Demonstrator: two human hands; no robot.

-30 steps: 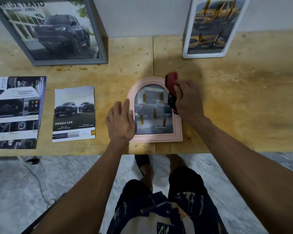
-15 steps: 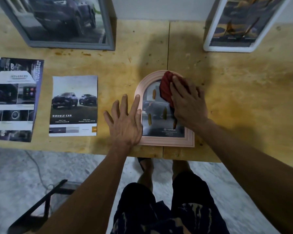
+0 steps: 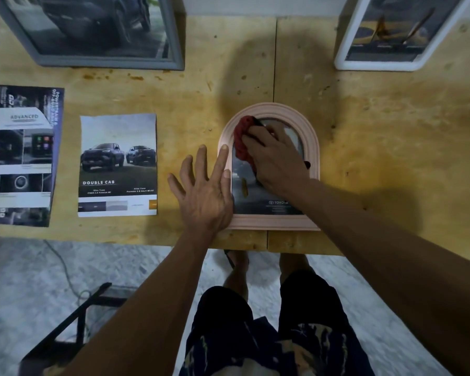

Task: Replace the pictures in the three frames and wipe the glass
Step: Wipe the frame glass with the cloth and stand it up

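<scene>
Right hand: our right hand presses a red cloth onto the glass.
Left hand: our left hand lies flat, steadying the pink arched frame on the wooden table.

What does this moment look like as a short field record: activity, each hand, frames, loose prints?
activity: wiping the glass of the pink arched frame
right hand: presses a red cloth on the upper glass
left hand: flat, fingers spread, steadying the frame's left edge
other frames: grey frame and white frame leaning at the back
loose prints: double cab sheet, brochure page
surface: wooden table
</scene>
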